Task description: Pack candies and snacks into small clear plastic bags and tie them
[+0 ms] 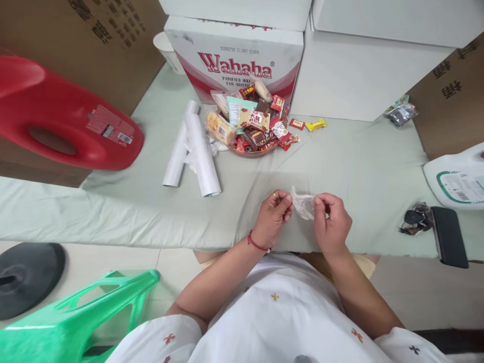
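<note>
My left hand (273, 216) and my right hand (329, 222) are close together at the near edge of the table. Both pinch a small clear plastic bag (303, 205) between thumb and fingers, one hand on each side of it. The bag is crumpled and looks empty. A red string circles my left wrist, and a ring shows on one left finger. Farther back on the pale green tablecloth (340, 161) stands a dish heaped with wrapped snacks and candies (252, 125).
Two white rolls (196, 146) lie left of the snack dish. Two loose candies (308, 124) lie to its right. White cartons (242, 55) and brown boxes line the back. A phone (449, 236) and keys (414, 219) lie at right. A red stool and a green stool (75, 312) stand at left.
</note>
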Tool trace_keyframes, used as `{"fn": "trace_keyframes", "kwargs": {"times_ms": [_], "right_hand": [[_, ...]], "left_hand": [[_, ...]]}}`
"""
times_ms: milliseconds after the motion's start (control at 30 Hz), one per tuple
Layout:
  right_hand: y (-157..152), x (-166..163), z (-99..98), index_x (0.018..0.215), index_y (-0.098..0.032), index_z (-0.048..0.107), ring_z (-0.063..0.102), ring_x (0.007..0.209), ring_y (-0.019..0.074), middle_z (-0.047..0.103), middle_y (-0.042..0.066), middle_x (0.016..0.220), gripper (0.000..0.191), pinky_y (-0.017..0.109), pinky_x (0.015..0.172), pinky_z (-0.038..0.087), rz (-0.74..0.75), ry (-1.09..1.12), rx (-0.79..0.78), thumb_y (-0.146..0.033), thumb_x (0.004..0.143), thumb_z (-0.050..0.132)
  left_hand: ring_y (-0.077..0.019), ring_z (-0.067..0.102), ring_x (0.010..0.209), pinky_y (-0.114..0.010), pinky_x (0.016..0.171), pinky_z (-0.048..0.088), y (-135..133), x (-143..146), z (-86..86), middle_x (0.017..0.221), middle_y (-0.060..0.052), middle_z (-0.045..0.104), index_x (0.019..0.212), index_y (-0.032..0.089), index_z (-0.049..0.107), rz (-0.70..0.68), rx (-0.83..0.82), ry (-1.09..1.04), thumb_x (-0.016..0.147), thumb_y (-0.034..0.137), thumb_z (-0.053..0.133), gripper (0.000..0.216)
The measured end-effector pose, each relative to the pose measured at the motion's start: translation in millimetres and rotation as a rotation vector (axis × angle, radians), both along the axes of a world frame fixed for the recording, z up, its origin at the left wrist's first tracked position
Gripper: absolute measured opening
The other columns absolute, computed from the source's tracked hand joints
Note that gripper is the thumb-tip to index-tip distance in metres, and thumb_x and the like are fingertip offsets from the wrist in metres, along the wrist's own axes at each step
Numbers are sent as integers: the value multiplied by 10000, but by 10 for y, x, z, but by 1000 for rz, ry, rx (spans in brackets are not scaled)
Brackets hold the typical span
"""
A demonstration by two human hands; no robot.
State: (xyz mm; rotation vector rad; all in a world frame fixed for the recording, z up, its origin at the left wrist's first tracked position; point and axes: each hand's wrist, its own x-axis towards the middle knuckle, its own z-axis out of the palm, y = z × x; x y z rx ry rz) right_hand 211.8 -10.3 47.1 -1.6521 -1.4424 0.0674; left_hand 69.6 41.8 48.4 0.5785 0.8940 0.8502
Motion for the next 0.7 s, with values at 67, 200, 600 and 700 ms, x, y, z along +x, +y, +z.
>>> {"fn": "trace_keyframes", "kwargs": {"times_ms": [67,200,600,700], "right_hand": [[20,92,14,1034,-223,630,625,659,136,687,-3,818,131,270,653,502,-81,177,-64,-345,1020,584],[81,282,62,992,-217,612,561,602,123,647,-14,783,245,265,601,465,-154,386,-99,-461,1002,600],[-37,161,44,1007,-228,623,586,640,131,639,-20,777,202,267,608,478,18,367,-148,-429,1007,600],[-39,193,29,996,-227,623,583,642,132,633,-18,775,217,265,600,475,16,414,-153,-444,1000,607]], "left_hand": [[-26,416,493,-175,494,283,-26,-52,-2,662,59,554,819,179,541,10,26,20,774,474,808,401],[-29,419,505,-174,498,290,-21,-168,14,673,50,561,802,181,531,-3,30,53,789,475,793,394],[-51,478,590,-185,485,303,167,171,33,794,15,589,893,168,654,-72,57,13,743,569,813,457],[-48,447,570,-192,513,304,171,188,9,678,50,542,801,168,625,-32,67,19,677,493,872,427]]}}
